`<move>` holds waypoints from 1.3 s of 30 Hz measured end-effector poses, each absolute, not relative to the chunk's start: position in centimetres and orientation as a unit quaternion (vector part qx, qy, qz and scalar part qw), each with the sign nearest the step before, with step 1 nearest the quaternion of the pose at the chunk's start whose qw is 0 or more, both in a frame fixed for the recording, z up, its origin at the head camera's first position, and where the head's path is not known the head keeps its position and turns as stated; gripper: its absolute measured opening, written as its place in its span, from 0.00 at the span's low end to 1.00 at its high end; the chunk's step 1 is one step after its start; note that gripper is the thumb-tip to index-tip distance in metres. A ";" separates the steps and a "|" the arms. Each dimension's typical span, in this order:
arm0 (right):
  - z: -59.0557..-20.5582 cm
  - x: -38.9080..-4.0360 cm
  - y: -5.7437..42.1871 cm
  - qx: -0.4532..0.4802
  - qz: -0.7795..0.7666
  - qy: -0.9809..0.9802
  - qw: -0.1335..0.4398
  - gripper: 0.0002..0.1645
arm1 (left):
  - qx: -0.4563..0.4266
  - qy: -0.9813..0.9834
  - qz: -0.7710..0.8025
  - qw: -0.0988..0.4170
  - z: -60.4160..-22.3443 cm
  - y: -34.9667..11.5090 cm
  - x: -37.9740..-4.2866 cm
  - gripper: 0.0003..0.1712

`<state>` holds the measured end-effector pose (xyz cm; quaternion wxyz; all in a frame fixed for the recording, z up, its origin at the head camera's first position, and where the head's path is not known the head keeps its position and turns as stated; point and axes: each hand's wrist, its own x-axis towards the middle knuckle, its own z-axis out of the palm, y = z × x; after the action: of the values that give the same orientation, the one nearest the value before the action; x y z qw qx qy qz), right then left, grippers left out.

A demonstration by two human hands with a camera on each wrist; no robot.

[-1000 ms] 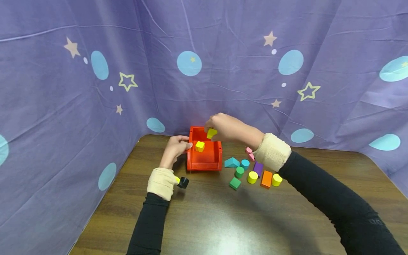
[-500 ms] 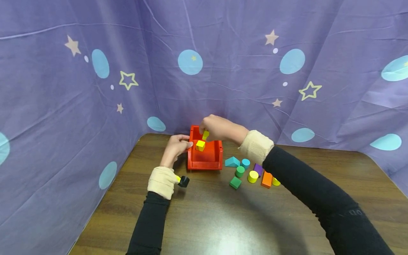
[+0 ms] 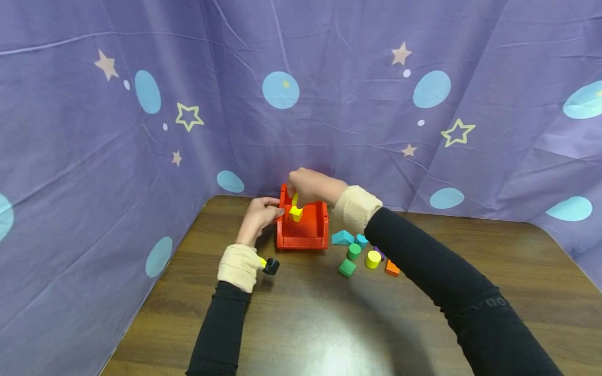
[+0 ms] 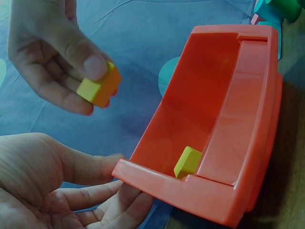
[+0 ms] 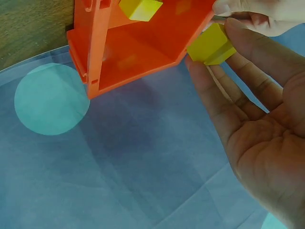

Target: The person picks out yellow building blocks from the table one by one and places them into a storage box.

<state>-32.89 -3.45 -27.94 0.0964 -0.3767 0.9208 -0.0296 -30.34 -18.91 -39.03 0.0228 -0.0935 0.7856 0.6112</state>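
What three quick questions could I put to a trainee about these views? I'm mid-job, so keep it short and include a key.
1. Multiple choice: what colour is the small block that the right hand pinches?
A) green
B) yellow
C) purple

2. True or false: the left hand grips the red box by its edge.

3. Fill the gap: in the head view, the triangular block lies on the table to the ____ of the red box.

Key: 1. B; 2. True; 3. right.
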 end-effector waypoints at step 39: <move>-31.3 -34.5 -6.5 -0.342 0.055 0.926 0.149 0.20 | -0.091 0.790 0.606 0.024 -39.2 -19.0 -30.5 0.23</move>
<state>-34.53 -6.55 -31.31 0.1487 -0.3421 0.9262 0.0547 -30.50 -18.98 -39.20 0.0240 -0.0913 0.7902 0.6055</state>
